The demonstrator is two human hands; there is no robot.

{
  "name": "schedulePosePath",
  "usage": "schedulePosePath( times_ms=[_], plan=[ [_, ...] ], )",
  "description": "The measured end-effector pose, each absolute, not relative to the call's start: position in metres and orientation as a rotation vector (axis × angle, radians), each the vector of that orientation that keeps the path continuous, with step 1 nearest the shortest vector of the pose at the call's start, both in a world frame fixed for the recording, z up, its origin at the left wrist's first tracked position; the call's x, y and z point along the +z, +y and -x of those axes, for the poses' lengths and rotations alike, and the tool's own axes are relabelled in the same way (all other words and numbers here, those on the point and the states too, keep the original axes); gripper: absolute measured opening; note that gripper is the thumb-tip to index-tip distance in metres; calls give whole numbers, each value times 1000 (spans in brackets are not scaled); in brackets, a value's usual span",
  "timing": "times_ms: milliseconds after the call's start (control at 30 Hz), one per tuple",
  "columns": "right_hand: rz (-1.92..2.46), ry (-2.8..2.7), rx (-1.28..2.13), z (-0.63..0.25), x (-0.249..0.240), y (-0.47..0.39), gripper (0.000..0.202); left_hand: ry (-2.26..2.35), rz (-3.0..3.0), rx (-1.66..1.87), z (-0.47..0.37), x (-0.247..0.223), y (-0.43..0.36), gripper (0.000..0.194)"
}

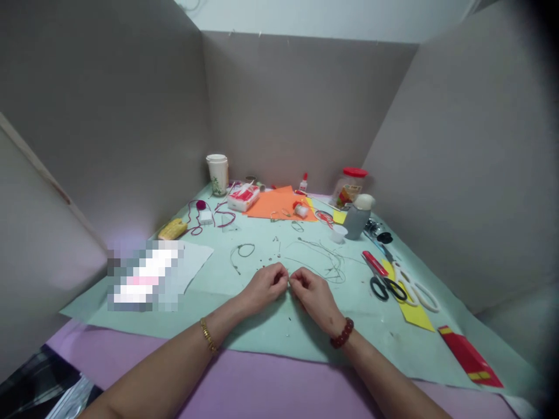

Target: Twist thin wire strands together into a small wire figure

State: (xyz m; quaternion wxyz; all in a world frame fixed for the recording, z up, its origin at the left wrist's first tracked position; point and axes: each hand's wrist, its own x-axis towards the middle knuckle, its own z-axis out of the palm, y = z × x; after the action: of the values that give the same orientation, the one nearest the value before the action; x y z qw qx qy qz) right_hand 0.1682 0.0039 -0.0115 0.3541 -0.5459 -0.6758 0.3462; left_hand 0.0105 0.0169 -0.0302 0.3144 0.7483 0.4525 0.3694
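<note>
Seeing bare L hand (267, 284) & R hand (315, 294) pinched closed, tips nearly meeting over pale-green flat sheet (371, 343); can't tell from here what's btwn; thin looped greenish cord (337, 270) just beyond R hand; steady wrists, light pinch prob. best.

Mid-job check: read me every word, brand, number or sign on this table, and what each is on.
I can make out no text.
Jar: label too blurred.
Tissue pack: print too blurred.
Small bottle: label too small.
Cup: green pattern, no readable words.
</note>
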Motion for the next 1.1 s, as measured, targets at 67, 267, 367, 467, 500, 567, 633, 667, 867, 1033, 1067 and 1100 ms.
schedulePosePath(
  times_ms=[67,267,367,467,500,567,633,667,867,1033,1067,1100],
  plan=[
    [1391,-1767,862,-165,-6,18,13,1198,-1917,1023,-8,-27,25,11],
    [1354,-1519,1001,-145,-10,72,9,1337,-1678,1156,-3,-20,74,15],
    [1385,-1361,1098,-136,-20,90,6,1455,-1578,1170,-3,-26,98,16],
    [1388,-1335,1115,-133,-27,99,7,1494,-1520,1143,-4,-36,110,17],
    [1381,-1336,1116,-133,-28,100,8,1496,-1512,1140,-4,-38,112,17],
    [1363,-1342,1119,-134,-28,103,9,1490,-1517,1145,-4,-40,111,18],
    [1344,-1354,1117,-135,-29,105,11,1474,-1537,1155,-4,-40,109,18],
    [1337,-1363,1115,-135,-29,106,11,1463,-1547,1155,-4,-39,108,18],
    [1322,-1430,1067,-137,-34,111,15,1452,-1577,1140,-3,-34,105,16],
    [1317,-1467,1037,-139,-37,111,16,1474,-1605,1138,-4,-31,104,16],
    [1320,-1471,1034,-139,-37,110,16,1473,-1614,1138,-4,-31,104,17],
    [1324,-1473,1030,-138,-37,110,16,1470,-1625,1136,-4,-31,104,18]
  ],
)
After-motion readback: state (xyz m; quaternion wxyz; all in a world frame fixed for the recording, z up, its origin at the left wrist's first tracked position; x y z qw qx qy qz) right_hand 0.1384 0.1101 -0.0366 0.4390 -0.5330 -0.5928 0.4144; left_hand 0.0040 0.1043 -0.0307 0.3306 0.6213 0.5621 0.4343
